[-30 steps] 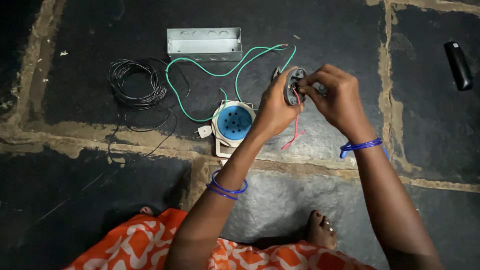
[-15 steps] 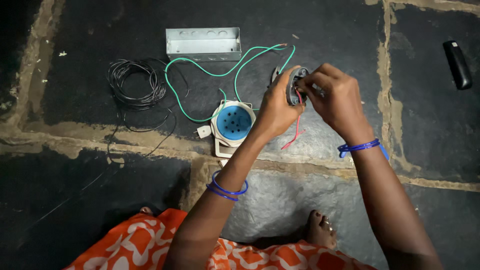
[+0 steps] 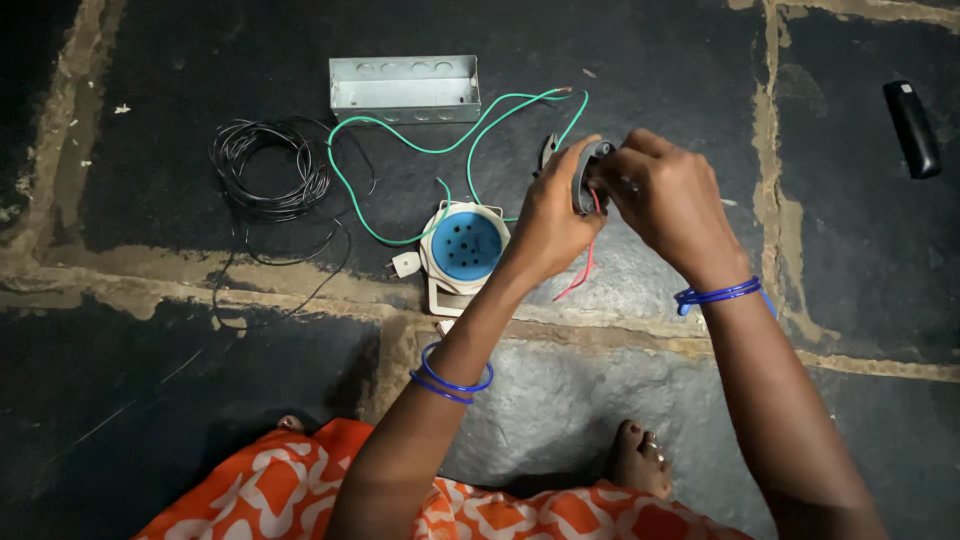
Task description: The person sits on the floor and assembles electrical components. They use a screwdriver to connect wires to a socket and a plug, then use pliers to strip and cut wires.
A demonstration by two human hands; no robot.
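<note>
My left hand [image 3: 552, 215] grips a small round dark electrical fitting [image 3: 588, 172] held up above the stone floor. My right hand [image 3: 672, 200] is closed at the fitting's right side, fingertips pinched on it or on a small tool I cannot make out. A red wire [image 3: 584, 262] hangs down from the fitting between both hands. Just left of my left hand, a round white socket with a blue face [image 3: 464, 246] lies on the floor. A green wire [image 3: 440, 150] loops from near the socket up toward the fitting.
A grey metal box [image 3: 405, 88] lies at the top, a coil of black wire [image 3: 268, 172] to its lower left. A black oblong object [image 3: 912, 128] rests at far right. Pliers [image 3: 546, 150] peek out behind my left hand. My foot [image 3: 640, 458] and orange patterned clothing [image 3: 300, 490] are at the bottom.
Both hands stay on the fitting with only slight finger movement; nothing on the floor has moved.
</note>
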